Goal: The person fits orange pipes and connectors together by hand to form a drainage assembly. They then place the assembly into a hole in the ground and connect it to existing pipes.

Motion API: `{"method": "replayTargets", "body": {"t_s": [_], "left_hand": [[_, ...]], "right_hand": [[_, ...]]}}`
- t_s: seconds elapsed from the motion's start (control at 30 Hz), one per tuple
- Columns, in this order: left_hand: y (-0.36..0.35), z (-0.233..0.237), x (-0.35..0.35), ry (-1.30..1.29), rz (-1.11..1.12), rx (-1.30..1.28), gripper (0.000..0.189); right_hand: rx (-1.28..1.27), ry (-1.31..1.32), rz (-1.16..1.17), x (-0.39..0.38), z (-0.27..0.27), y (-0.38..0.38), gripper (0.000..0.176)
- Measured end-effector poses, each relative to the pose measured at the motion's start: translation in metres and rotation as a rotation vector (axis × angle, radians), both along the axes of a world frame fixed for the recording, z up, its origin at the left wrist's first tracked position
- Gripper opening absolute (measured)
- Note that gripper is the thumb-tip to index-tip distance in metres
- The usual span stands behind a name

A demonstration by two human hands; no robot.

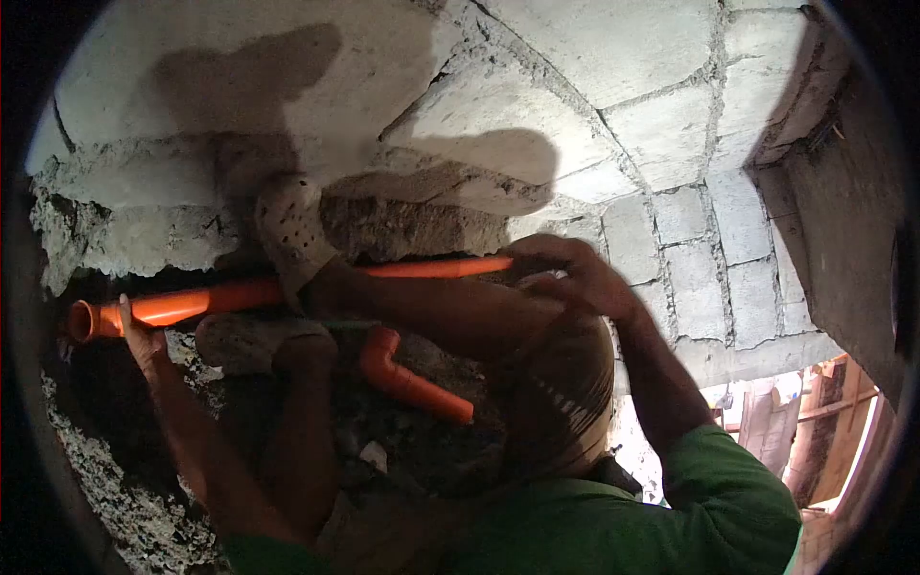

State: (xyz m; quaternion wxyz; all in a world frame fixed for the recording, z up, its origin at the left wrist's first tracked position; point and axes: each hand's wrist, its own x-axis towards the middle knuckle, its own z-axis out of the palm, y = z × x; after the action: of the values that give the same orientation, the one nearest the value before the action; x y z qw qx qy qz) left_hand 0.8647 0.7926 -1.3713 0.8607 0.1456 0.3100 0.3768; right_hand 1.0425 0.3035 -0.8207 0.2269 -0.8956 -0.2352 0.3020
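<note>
A long orange pipe [211, 299] lies along the foot of the block wall, its wide socket end at the far left. My left hand [142, 337] grips it just behind the socket, with fingers wrapped round the pipe. At the pipe's right end my right hand [556, 268] is closed round it; part of the hand is in shadow. My lower leg and one shoe [287, 230] cross in front of the pipe's middle and hide part of it. Below the leg lies a short orange pipe piece with a bend [412, 383], touched by neither hand.
A rough block wall [680, 216] rises behind the pipe, its lower edge broken. My other shoe [259, 343] is below the pipe. Dark soil holds a small pale stone [375, 456]. Rough concrete [134, 508] edges the lower left. Wooden boards [829, 431] stand at the lower right.
</note>
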Motion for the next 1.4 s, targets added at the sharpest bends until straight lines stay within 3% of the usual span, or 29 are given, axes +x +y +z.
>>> {"method": "replayTargets", "body": {"t_s": [0.07,0.1,0.17,0.23,0.3,0.37,0.4,0.43,0.47,0.5,0.57,0.6,0.63,0.7,0.73,0.77,0.9,0.97,1.0,1.13,1.23,1.27,1.4], "left_hand": [[-0.006,-0.017,-0.001,0.023,0.015,-0.024,0.041],[-0.025,-0.002,0.014,0.132,0.056,-0.01,0.044],[-0.064,0.026,0.034,0.516,0.13,0.059,0.05],[-0.095,0.091,0.042,1.002,0.125,0.03,0.057],[-0.114,0.139,0.053,1.155,0.079,-0.096,0.064],[-0.117,0.115,0.048,0.647,0.201,-0.117,0.062],[-0.108,0.134,0.048,0.862,0.179,-0.217,0.035],[-0.123,0.157,0.036,0.48,0.285,-0.148,0.035],[-0.124,0.158,0.04,0.506,0.324,-0.175,0.036],[-0.13,0.191,0.031,0.566,0.163,-0.225,0.031],[-0.158,0.167,0.041,0.215,0.241,-0.26,0.025],[-0.178,0.12,0.053,0.21,0.236,-0.276,0.025],[-0.199,0.077,0.066,0.214,0.159,0.051,0.021],[-0.23,0.074,0.058,0.213,0.088,0.364,0.017],[-0.245,0.106,0.042,0.063,-0.059,0.091,0.019],[-0.256,0.139,0.026,-0.093,-0.203,-0.18,0.021],[-0.28,0.232,-0.021,-0.039,-0.302,-0.153,0.03],[-0.272,0.255,-0.023,-0.021,-0.317,-0.161,0.024],[-0.268,0.256,-0.02,-0.021,-0.324,-0.162,0.023],[-0.278,0.159,0.024,0.071,-0.556,-0.134,0.037],[-0.281,0.12,0.052,0.155,-0.629,-0.184,0.038],[-0.287,0.117,0.064,0.236,-0.625,-0.242,0.036],[-0.296,0.171,0.046,0.105,-0.453,-0.499,0.043]], "right_hand": [[0.051,-0.105,-0.115,0.015,0.009,-0.055,0.034],[0.082,-0.122,-0.289,0.01,0.013,-0.066,0.031],[-0.005,-0.244,-0.337,0.01,0.005,-0.105,0.034],[0.13,-0.137,-0.355,0.01,-0.016,-0.13,0.043],[0.187,-0.038,-0.331,-0.003,-0.035,-0.121,0.049],[0.291,0.139,-0.359,-0.012,-0.037,-0.116,0.059],[0.275,0.15,-0.324,-0.003,-0.047,-0.127,0.07],[0.296,0.219,-0.357,-0.007,-0.049,-0.12,0.071],[0.347,0.32,-0.432,-0.013,-0.051,-0.101,0.073],[0.405,0.431,-0.528,-0.019,-0.047,-0.087,0.074],[0.489,0.598,-0.722,-0.04,-0.045,-0.058,0.077],[0.524,0.66,-0.813,-0.051,-0.041,-0.045,0.078],[0.546,0.69,-0.872,-0.062,-0.038,-0.035,0.08],[0.545,0.694,-0.89,-0.083,-0.031,-0.021,0.083],[0.555,0.697,-0.926,-0.092,-0.027,-0.017,0.085],[0.532,0.686,-0.818,-0.095,-0.017,-0.024,0.084],[0.464,0.568,-0.328,-0.098,0.03,-0.078,0.085],[0.457,0.534,-0.372,-0.097,0.048,-0.096,0.082],[0.449,0.525,-0.392,-0.095,0.053,-0.103,0.081],[0.455,0.495,-0.474,-0.1,0.055,-0.13,0.076],[0.548,0.481,-0.576,-0.088,0.043,-0.166,0.07],[0.54,0.48,-0.574,-0.08,0.039,-0.178,0.071],[0.527,0.371,-0.621,-0.075,0.021,-0.179,0.071]]}}
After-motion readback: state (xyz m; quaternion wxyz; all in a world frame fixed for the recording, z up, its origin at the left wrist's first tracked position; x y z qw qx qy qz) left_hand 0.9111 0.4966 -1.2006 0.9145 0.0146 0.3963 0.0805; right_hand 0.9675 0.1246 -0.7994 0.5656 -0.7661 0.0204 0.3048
